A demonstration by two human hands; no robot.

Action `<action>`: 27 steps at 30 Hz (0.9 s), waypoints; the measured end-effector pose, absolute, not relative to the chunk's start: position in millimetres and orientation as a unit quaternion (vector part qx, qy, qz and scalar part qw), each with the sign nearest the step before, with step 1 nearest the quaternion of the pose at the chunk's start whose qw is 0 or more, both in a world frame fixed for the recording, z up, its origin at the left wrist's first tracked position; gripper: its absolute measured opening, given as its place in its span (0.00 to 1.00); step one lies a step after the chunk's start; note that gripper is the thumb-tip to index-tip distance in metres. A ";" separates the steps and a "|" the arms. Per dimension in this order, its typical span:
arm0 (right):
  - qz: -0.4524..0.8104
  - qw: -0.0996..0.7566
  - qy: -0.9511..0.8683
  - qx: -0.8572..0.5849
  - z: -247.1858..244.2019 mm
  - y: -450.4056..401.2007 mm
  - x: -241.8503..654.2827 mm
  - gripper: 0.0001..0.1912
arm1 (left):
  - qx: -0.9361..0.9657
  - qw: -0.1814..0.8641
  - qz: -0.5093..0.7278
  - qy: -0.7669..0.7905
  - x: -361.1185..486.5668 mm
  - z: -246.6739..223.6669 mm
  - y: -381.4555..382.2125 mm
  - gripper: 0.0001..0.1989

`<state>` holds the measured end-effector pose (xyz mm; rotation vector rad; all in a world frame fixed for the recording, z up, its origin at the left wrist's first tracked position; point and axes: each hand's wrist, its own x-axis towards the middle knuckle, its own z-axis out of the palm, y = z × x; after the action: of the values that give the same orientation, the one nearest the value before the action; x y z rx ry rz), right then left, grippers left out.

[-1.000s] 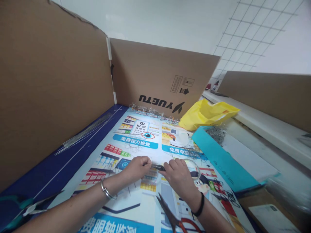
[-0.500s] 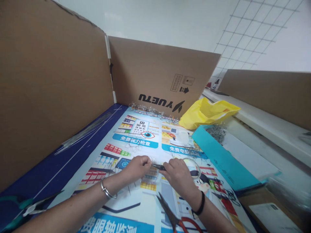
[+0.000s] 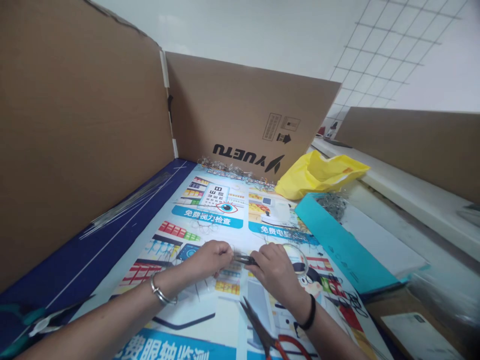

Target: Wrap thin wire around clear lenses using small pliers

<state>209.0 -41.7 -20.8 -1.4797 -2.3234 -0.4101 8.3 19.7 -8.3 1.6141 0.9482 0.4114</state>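
Observation:
My right hand is wrapped round a pair of pliers with dark, narrow jaws that point left. The jaws stand slightly apart, close to the fingertips of my left hand. That hand is closed in a pinch on a thin wire, mostly hidden by the fingers. Below the hands lie scissors with red handles, blades parted. A ring of pale wire rests beside my right hand. Under everything is a printed poster sheet.
Cardboard panels wall the left and back. Straight wires lie on the blue surface at left, with green-handled scissors in front. At right are a yellow bag, a turquoise box holding tangled wire, and a brown package.
The plier jaws have parted a little, where they looked closed before. Both hands stay in nearly the same place, and the view has shifted slightly.

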 end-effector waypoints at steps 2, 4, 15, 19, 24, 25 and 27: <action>-0.147 0.176 -0.822 -0.522 -20.5 -42.3 208.6 0.13 | 0.695 0.569 0.172 0.405 8.0 -7.5 19.6 0.08; -0.151 0.171 -0.822 -0.522 -20.2 -42.7 208.2 0.12 | 0.700 0.562 0.168 0.407 7.9 -6.4 19.1 0.08; -0.170 0.156 -0.818 -0.527 -21.3 -41.5 205.6 0.12 | 0.700 0.553 0.168 0.420 8.8 -7.8 19.0 0.07; -0.153 0.150 -0.815 -0.539 -23.9 -41.9 204.5 0.12 | 0.684 0.567 0.179 0.422 9.7 -14.1 20.4 0.07; -0.078 0.160 -0.795 -0.579 -28.5 -39.9 205.8 0.14 | 0.611 0.586 0.237 0.476 8.4 -17.6 28.5 0.07; -0.059 0.171 -0.789 -0.588 -29.4 -39.1 206.3 0.14 | 0.601 0.587 0.247 0.482 8.2 -17.1 29.8 0.07; -0.022 0.201 -0.773 -0.601 -31.7 -37.8 206.7 0.15 | 0.581 0.595 0.260 0.490 8.8 -15.8 30.7 0.07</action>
<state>206.7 -37.8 -31.7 -1.6802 -2.1586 -0.0620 8.8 30.7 -15.8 1.3499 1.1385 0.6030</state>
